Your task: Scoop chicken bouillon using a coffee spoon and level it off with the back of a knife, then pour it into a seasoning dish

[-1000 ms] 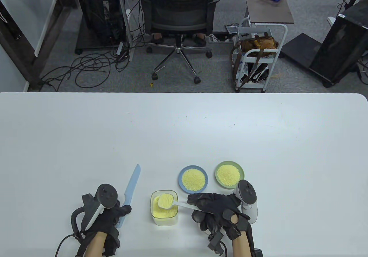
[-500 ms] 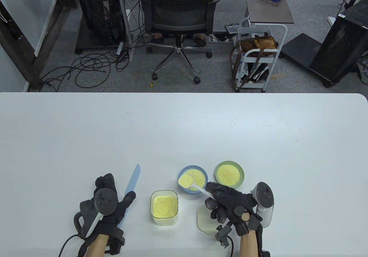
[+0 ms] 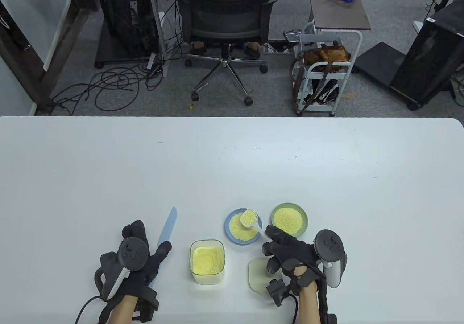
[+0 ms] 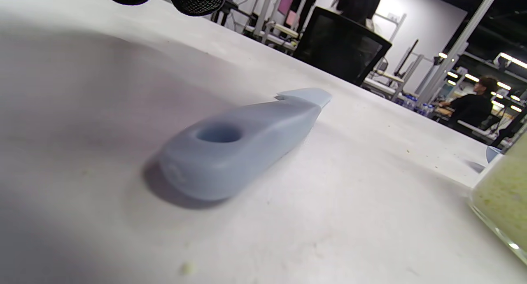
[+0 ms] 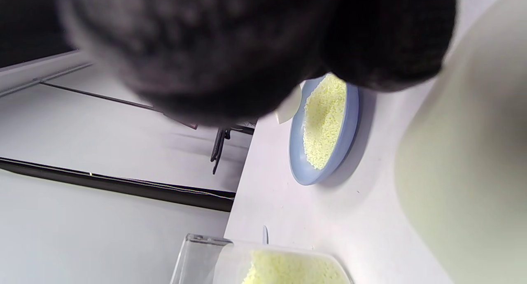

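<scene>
while both gloved hands sit near the table's near edge:
right hand (image 3: 290, 255): fingers curled, pinching coffee spoon (image 3: 252, 221) handle; heaped bowl over blue dish (image 3: 229, 229)
left hand (image 3: 139, 266): fingers relaxed, resting over knife (image 3: 167, 229) handle; blade points far

I can't make out any readable text, label, brand, number or sign in any of my three views.
</scene>
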